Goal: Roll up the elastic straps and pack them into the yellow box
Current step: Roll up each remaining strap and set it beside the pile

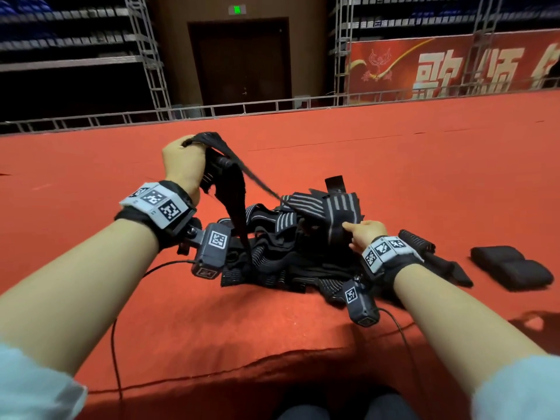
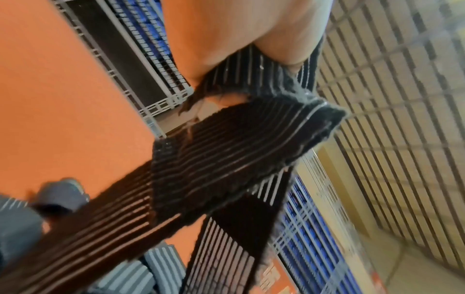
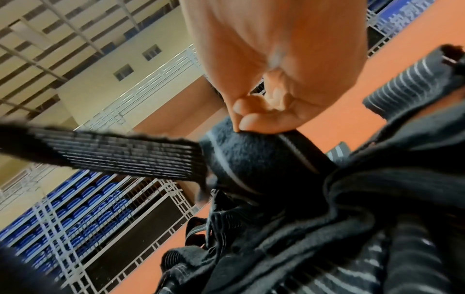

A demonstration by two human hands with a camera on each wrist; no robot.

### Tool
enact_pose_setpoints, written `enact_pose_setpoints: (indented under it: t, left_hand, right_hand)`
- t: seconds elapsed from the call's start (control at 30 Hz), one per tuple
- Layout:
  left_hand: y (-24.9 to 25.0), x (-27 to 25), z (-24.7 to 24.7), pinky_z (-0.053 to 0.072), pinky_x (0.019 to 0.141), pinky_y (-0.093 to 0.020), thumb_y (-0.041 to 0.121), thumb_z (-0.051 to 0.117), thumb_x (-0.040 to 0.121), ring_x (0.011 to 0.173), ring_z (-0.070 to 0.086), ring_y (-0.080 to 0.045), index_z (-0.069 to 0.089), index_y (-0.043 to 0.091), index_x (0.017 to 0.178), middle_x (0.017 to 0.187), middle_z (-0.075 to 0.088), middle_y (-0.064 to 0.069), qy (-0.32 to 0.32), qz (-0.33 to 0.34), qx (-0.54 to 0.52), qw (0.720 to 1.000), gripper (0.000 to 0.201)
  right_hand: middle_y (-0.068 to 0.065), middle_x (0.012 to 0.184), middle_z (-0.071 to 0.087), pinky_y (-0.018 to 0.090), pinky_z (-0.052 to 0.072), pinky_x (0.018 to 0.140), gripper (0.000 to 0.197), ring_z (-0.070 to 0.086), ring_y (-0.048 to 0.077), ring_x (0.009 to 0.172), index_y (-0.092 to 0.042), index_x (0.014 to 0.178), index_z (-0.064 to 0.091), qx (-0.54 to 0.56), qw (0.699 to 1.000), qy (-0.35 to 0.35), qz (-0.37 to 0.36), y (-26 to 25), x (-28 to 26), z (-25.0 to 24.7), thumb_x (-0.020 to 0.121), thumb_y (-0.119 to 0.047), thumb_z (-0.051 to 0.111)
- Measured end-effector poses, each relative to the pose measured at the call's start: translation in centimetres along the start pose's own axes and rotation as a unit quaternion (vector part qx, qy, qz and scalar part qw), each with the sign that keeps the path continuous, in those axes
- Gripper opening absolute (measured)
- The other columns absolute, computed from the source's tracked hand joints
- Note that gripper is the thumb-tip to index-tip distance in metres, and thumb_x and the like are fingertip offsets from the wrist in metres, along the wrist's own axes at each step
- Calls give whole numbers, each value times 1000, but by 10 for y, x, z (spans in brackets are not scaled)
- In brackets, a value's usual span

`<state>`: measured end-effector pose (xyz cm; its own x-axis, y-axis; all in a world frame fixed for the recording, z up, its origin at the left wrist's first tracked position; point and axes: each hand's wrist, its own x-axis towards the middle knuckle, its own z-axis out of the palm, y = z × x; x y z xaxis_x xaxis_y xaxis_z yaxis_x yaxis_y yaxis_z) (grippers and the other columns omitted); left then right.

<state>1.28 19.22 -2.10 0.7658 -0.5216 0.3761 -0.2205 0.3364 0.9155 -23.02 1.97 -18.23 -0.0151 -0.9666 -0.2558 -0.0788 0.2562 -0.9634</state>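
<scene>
A black elastic strap (image 1: 225, 165) with thin grey stripes was gripped in the left hand (image 1: 181, 165), whose fingers were curled round its bunched end, and it was held raised above the red carpeted surface (image 1: 394, 153). From that fist the strap ran down in a taut line to the pile of straps (image 1: 291, 253) heaped between the forearms, so it was judged that one strap was being drawn free of the tangle before rolling.

The right hand (image 1: 365, 233) was set on the top of the pile; in the right wrist view a fold of dark fleecy strap end (image 3: 251, 155) was seen pinched between its thumb and fingertips (image 3: 241, 107). It was probably held there to keep the heap from being dragged along with the pull.

To the right of the pile, well apart from it, two rolled straps (image 1: 512, 271) lay side by side, and another dark strap (image 1: 436, 256) lay stretched out between them and the heap. The yellow box could not be seen in any view, so packing was judged not yet possible from here; most of the rolling remained to be done.
</scene>
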Motion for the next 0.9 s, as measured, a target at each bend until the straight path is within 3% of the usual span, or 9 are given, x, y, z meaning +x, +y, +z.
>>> enact_pose_setpoints:
  t: [0.17,0.23,0.3,0.4,0.5,0.63,0.7,0.8,0.9]
  left_hand:
    - [11,10,-16,43,46,-17,7,44,91,46,55,-5,53,19,73,63,59,4,140,-85,-108,981,23]
    - [12,11,-13,39,40,-14,7,42,91,38,54,-5,56,16,77,58,60,3,131,-95,-134,978,22]
    - [14,11,-1,40,41,-14,8,42,91,37,54,-7,58,15,80,54,60,3,112,-98,-159,976,21]
    - [17,12,16,44,48,-17,8,45,90,46,57,-9,58,16,83,67,61,0,94,-102,-152,979,17]
    - [16,22,21,43,50,-19,9,44,89,53,57,-11,60,14,90,73,62,-2,77,-95,-140,983,17]
    - [11,35,10,42,45,-15,10,43,93,44,54,-8,60,11,100,67,58,0,87,-94,-162,979,18]
    - [8,50,-6,49,51,-19,15,48,94,55,63,-12,59,7,118,75,64,-1,96,-93,-226,965,28]
    - [9,67,-23,52,56,-21,21,56,92,64,68,-15,60,6,125,81,70,-1,73,-84,-253,961,36]
    - [9,66,-16,51,53,-22,17,59,89,57,66,-15,56,10,125,73,68,-1,48,-91,-231,968,36]
  right_hand:
    - [11,86,56,35,59,62,31,66,30,102,0,127,46,96,994,-21,56,28,22,-31,96,-5,52]
    - [12,85,61,36,58,57,34,69,31,96,1,123,47,52,998,-3,36,33,23,-29,91,-5,57]
    - [11,91,68,39,56,73,55,67,25,81,-5,128,39,-52,992,79,-81,28,12,-17,81,-10,67]
    - [6,111,63,33,46,86,79,59,25,96,-20,144,25,-243,909,59,-334,11,-23,7,80,-19,71]
    - [6,107,66,33,50,82,74,62,27,101,-29,147,31,-414,845,-80,-329,6,-19,35,83,-31,70]
    - [6,93,73,39,56,79,11,68,28,89,-26,96,65,-383,878,-107,-268,11,16,64,88,-31,59]
    - [3,70,73,43,58,74,16,70,25,71,-16,84,66,-365,894,-120,-230,22,41,67,92,-24,54]
    - [7,72,74,40,56,81,25,70,29,78,-2,102,69,-306,933,-86,-167,20,58,64,95,-20,54]
    - [23,139,50,38,37,102,60,48,39,126,-9,149,28,-275,944,-69,-168,-17,60,66,97,-24,53]
